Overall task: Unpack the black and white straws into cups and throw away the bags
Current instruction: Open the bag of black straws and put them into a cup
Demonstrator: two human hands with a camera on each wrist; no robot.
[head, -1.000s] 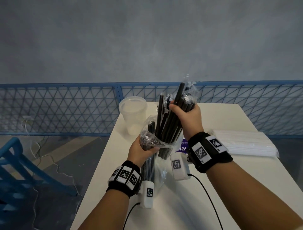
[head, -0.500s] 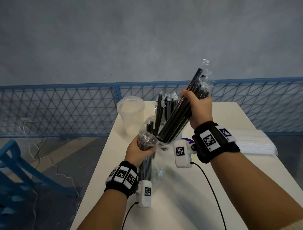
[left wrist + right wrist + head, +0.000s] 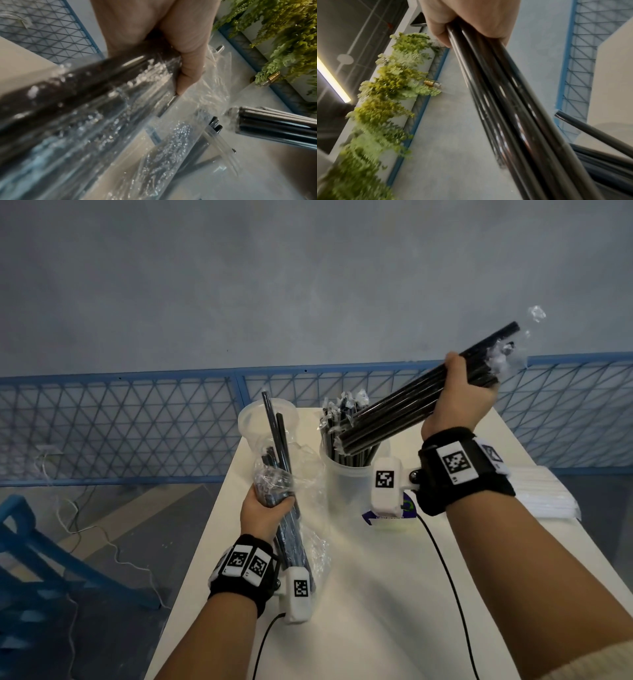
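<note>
My right hand (image 3: pixel 457 402) grips a thick bundle of black straws (image 3: pixel 411 405), held slanted in the air, its lower end just above a clear cup (image 3: pixel 346 484) that holds several black straws. The same bundle (image 3: pixel 513 115) fills the right wrist view. My left hand (image 3: pixel 265 508) grips a crinkled clear plastic bag (image 3: pixel 308 494) with a few black straws (image 3: pixel 279 446) still standing in it, left of the cup. In the left wrist view my left hand (image 3: pixel 185 60) is curled round the bag (image 3: pixel 120 108). A pack of white straws (image 3: pixel 541 498) lies at the table's right edge.
An empty clear cup (image 3: pixel 255 422) stands at the white table's (image 3: pixel 376 594) far left corner. A blue mesh fence (image 3: pixel 120 422) runs behind the table. A blue chair frame (image 3: pixel 41 559) stands on the floor to the left. Cables trail from both wrists.
My right hand has drawn the straw bundle up and to the right, clear of the bag. The left hand has stayed low with the bag and the few straws left in it.
</note>
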